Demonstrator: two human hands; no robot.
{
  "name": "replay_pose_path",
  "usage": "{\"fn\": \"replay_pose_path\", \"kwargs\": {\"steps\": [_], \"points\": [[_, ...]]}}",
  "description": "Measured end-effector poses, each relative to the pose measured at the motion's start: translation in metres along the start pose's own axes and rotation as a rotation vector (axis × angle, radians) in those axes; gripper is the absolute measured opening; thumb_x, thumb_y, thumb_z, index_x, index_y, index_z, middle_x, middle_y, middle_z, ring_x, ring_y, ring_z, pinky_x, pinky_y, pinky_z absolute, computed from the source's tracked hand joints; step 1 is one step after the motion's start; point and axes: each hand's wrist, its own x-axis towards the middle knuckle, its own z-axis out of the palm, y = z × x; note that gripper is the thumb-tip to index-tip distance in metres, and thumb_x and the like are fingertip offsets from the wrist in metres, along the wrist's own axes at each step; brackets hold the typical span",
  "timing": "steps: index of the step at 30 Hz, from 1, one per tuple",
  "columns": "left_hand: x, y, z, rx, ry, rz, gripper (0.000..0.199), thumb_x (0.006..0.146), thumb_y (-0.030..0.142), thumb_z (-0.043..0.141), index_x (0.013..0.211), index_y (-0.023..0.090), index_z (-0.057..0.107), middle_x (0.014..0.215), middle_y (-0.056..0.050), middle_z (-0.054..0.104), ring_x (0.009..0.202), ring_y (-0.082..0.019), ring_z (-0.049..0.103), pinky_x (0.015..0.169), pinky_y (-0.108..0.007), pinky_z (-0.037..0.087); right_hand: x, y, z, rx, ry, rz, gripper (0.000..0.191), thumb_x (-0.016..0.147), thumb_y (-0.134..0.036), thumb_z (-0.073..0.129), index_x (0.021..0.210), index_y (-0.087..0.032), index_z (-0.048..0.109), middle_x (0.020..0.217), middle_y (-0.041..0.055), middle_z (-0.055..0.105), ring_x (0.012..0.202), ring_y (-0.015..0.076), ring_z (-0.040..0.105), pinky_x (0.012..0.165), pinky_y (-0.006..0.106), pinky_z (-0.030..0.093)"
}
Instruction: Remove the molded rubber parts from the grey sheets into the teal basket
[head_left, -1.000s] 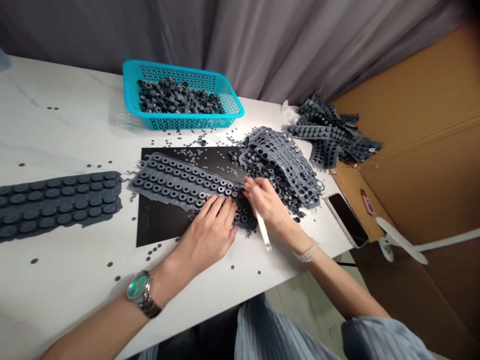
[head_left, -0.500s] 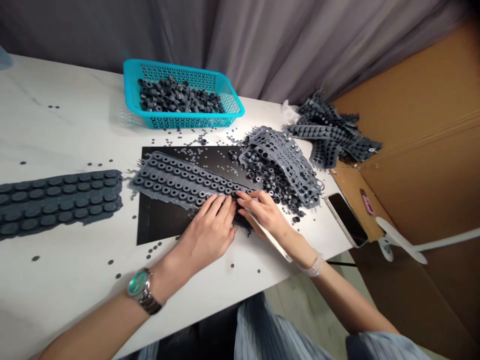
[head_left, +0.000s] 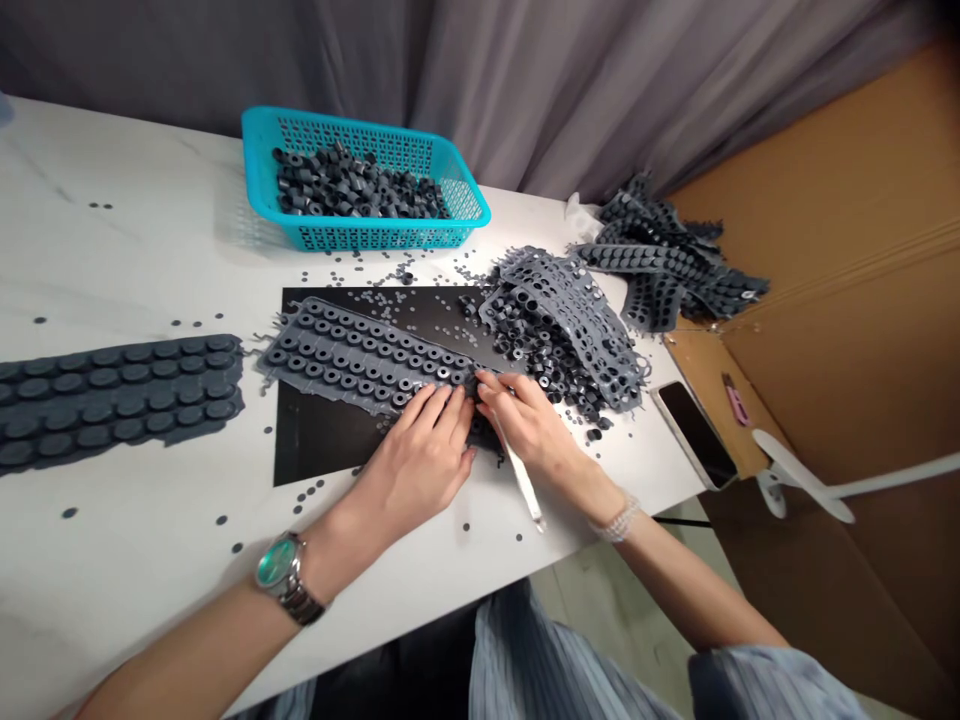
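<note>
Spreading across the view, the white table [head_left: 135, 250] carries a black mat [head_left: 315, 450] near its front edge, and on that mat lies a long grey rubber sheet [head_left: 352, 355] studded with rows of ring-shaped parts. Left of the mat rests a darker rubber sheet [head_left: 112, 390] of solid round pads, well apart from the hands. A turquoise basket [head_left: 259, 185] at the far side holds loose dark rings, and a heap of punched-out grey sheets [head_left: 570, 320] with loose rings lies just right of the mat, with a second dark heap [head_left: 667, 265] beyond it. A phone [head_left: 696, 433] lies near the table's right corner.

The left hand [head_left: 416, 460], a wristwatch [head_left: 281, 578] on its wrist, lies flat with fingers stretched and close together, pressing down the near right end of the ringed sheet. The right hand [head_left: 529, 425] touches the same end just beside it, fingertips curled onto a ring, while a slim white tool [head_left: 521, 478] is held under its fingers, pointing toward the person.
</note>
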Motion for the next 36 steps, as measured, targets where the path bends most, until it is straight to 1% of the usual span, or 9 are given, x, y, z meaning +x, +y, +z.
{"fn": "replay_pose_path", "kwargs": {"steps": [4, 7, 9, 13, 16, 27, 31, 33, 36], "points": [[0.0, -0.001, -0.001, -0.009, -0.015, 0.006, 0.05, 0.095, 0.029, 0.042, 0.133, 0.0, 0.054, 0.136, -0.021, 0.058, 0.127, -0.032, 0.052, 0.114, -0.046, 0.035, -0.008, 0.003, 0.006, 0.143, 0.234, 0.348, 0.021, 0.1, -0.019, 0.04, 0.117, -0.018, 0.053, 0.114, 0.014, 0.063, 0.104, 0.0218, 0.059, 0.085, 0.038, 0.055], [0.0, -0.001, -0.001, -0.013, -0.023, 0.006, 0.051, 0.095, 0.03, 0.043, 0.134, 0.0, 0.053, 0.136, -0.021, 0.058, 0.128, -0.033, 0.051, 0.114, -0.047, 0.035, -0.014, 0.014, 0.001, 0.157, 0.303, 0.525, 0.019, 0.1, -0.024, 0.043, 0.114, -0.021, 0.054, 0.11, 0.0112, 0.064, 0.102, 0.0218, 0.062, 0.085, 0.039, 0.055], [0.0, -0.001, -0.001, -0.012, -0.024, 0.005, 0.051, 0.094, 0.03, 0.043, 0.134, 0.0, 0.053, 0.137, -0.021, 0.058, 0.128, -0.033, 0.051, 0.114, -0.047, 0.035, -0.016, 0.017, -0.004, 0.162, 0.242, 0.453, 0.018, 0.099, -0.026, 0.046, 0.114, -0.021, 0.055, 0.114, 0.0116, 0.065, 0.103, 0.022, 0.062, 0.085, 0.039, 0.056], [0.0, 0.0, -0.001, -0.007, -0.02, 0.006, 0.05, 0.095, 0.029, 0.042, 0.133, -0.002, 0.053, 0.136, -0.021, 0.058, 0.128, -0.033, 0.051, 0.114, -0.047, 0.035, -0.015, 0.007, -0.008, 0.081, 0.07, 0.107, 0.02, 0.097, -0.021, 0.051, 0.116, -0.019, 0.057, 0.124, 0.012, 0.066, 0.103, 0.0231, 0.06, 0.083, 0.039, 0.055], [0.0, 0.0, -0.002, -0.015, -0.009, 0.006, 0.05, 0.095, 0.028, 0.042, 0.132, -0.002, 0.054, 0.135, -0.021, 0.059, 0.126, -0.032, 0.052, 0.114, -0.047, 0.036, -0.011, -0.002, -0.007, 0.025, 0.035, 0.017, 0.023, 0.097, -0.019, 0.051, 0.12, -0.015, 0.056, 0.125, 0.0128, 0.066, 0.105, 0.0243, 0.058, 0.083, 0.04, 0.053], [0.0, 0.0, 0.0, -0.006, 0.0, 0.009, 0.05, 0.095, 0.03, 0.042, 0.13, -0.002, 0.056, 0.133, -0.021, 0.06, 0.126, -0.033, 0.053, 0.113, -0.047, 0.036, -0.002, -0.002, -0.012, -0.042, -0.08, -0.045, 0.022, 0.099, -0.02, 0.046, 0.114, -0.011, 0.06, 0.126, 0.0171, 0.064, 0.109, 0.026, 0.056, 0.085, 0.041, 0.053], [0.0, 0.0, -0.001, -0.002, -0.002, 0.011, 0.05, 0.095, 0.029, 0.041, 0.131, -0.003, 0.055, 0.133, -0.022, 0.06, 0.126, -0.033, 0.052, 0.114, -0.047, 0.035, 0.001, -0.001, -0.008, -0.028, -0.11, -0.045, 0.024, 0.099, -0.018, 0.041, 0.114, -0.012, 0.059, 0.124, 0.0182, 0.064, 0.112, 0.0269, 0.054, 0.091, 0.043, 0.052], [0.0, 0.0, -0.002, -0.005, -0.009, 0.009, 0.05, 0.095, 0.029, 0.041, 0.132, -0.003, 0.054, 0.134, -0.022, 0.059, 0.127, -0.033, 0.051, 0.114, -0.047, 0.035, -0.001, 0.004, -0.005, 0.008, -0.012, 0.056, 0.023, 0.099, -0.018, 0.041, 0.116, -0.014, 0.057, 0.122, 0.017, 0.064, 0.111, 0.0258, 0.055, 0.092, 0.043, 0.053], [0.0, 0.0, -0.002, -0.015, -0.027, 0.007, 0.051, 0.095, 0.029, 0.041, 0.134, -0.001, 0.053, 0.136, -0.022, 0.058, 0.129, -0.032, 0.05, 0.114, -0.047, 0.034, -0.006, 0.016, -0.004, 0.023, 0.233, 0.303, 0.023, 0.1, -0.019, 0.039, 0.118, -0.017, 0.054, 0.117, 0.0165, 0.062, 0.109, 0.0248, 0.056, 0.089, 0.043, 0.054]]}}
